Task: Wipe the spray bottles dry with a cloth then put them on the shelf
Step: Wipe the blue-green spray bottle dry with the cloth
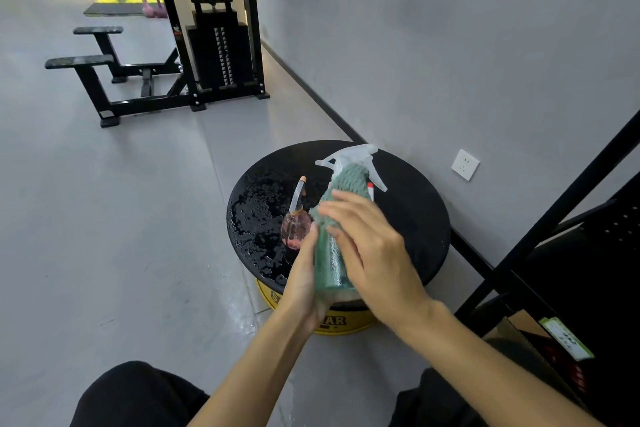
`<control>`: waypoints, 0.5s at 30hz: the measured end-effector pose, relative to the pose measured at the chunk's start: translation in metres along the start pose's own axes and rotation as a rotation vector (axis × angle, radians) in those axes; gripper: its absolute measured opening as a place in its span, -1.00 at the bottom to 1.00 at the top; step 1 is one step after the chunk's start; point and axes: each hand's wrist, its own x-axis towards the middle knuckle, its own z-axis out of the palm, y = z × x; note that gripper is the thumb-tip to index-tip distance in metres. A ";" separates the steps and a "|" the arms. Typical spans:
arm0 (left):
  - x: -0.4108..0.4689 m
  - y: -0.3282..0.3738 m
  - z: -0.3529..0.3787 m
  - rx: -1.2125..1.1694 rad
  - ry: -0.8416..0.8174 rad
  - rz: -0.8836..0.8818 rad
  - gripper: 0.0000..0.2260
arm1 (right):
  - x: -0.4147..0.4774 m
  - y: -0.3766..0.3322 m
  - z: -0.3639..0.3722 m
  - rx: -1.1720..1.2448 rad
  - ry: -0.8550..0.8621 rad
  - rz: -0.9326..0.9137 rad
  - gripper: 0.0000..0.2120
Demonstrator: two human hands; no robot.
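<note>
Green see-thru, white-topped spray bottle [334, 263]: left hand [304, 284] grips base, right hand [374, 253] clasps neck w/ teal cloth [349, 180].

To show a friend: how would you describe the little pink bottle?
Find the round black stool by the grey wall. The pink bottle stands on its wet top. Unlike the tall green bottle in the cloth beside it, it is small and round, with a thin clear spout.

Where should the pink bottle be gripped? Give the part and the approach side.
Probably grip the pink bottle round its bulbous body, from the left: its thin spout leans, and the left hand holding the green bottle crowds its right.
</note>
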 end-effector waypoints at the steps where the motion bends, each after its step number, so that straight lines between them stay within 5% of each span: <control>1: -0.001 0.000 -0.001 0.023 -0.009 -0.014 -0.64 | 0.009 0.003 -0.003 -0.009 0.027 -0.032 -0.74; 7: -0.004 -0.004 -0.003 0.077 -0.020 -0.083 -0.56 | 0.064 0.015 -0.017 -0.072 0.198 -0.143 -0.73; 15: -0.007 0.002 -0.004 0.125 -0.084 -0.037 -0.42 | 0.060 0.032 -0.013 -0.261 -0.391 0.041 -0.55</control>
